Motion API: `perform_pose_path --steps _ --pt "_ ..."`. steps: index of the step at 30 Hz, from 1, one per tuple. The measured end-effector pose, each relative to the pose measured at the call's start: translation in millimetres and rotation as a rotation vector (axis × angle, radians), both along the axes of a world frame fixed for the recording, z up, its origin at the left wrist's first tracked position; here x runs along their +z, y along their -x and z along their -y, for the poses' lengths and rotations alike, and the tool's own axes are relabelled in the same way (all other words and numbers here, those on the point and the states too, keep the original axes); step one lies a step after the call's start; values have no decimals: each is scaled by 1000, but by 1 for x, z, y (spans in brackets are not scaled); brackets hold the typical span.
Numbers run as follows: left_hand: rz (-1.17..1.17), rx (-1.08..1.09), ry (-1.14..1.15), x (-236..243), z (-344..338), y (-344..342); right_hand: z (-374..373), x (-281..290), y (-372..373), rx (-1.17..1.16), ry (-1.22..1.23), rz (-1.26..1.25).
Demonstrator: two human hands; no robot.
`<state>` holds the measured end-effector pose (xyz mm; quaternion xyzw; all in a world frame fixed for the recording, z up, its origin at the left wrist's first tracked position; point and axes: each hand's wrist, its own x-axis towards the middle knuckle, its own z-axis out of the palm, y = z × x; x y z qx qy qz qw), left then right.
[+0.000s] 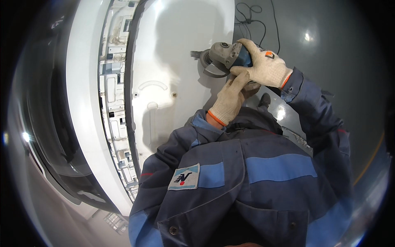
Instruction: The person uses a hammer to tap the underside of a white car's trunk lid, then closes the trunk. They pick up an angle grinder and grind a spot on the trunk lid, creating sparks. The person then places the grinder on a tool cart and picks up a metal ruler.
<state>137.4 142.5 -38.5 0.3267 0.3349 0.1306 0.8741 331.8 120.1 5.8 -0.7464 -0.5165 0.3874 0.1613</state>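
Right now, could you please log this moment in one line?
right hand: gripping grinder | left hand: beside right hand, hold unclear | white panel: behind grinder, contact unclear | black cable: on floor

The place is a vehicle-body workshop: a broad white panel (pixel 181 78) has a slotted white metal frame (pixel 112 87) along its left side and an angle grinder (pixel 222 57) held at its right edge. Right of the panel spreads a smooth grey floor (pixel 329 74), with black cables (pixel 249 20) near the panel's far end and a yellow line (pixel 371 161) well apart from it. Farther left of the panel, a dark glossy surface (pixel 51 111) looks like vehicle glass, though the bent, dim rim leaves that uncertain.
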Motion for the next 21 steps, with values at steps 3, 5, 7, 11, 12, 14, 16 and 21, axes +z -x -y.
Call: perform_pose_path --steps 3,5,7,11,12,14,16,21 --pt "29 -38 16 1 1 1 1 -2 0 38 -27 -11" --pt "26 -66 -2 0 -2 1 2 -6 0 -7 -52 -13" --pt "11 -97 0 0 -4 2 4 -12 1 -47 -61 -31" --pt "-3 -93 15 -1 -3 3 6 -21 2 -90 -40 -119" --pt "2 -85 26 -1 -1 4 7 -22 2 -98 2 -123" --pt "17 -84 17 -2 -1 3 9 -25 1 -114 -11 -152" --pt "13 -98 19 -4 -4 2 10 -28 2 -146 -38 -133" --pt "-11 -119 14 -6 -5 3 10 -36 2 -158 -34 -157"
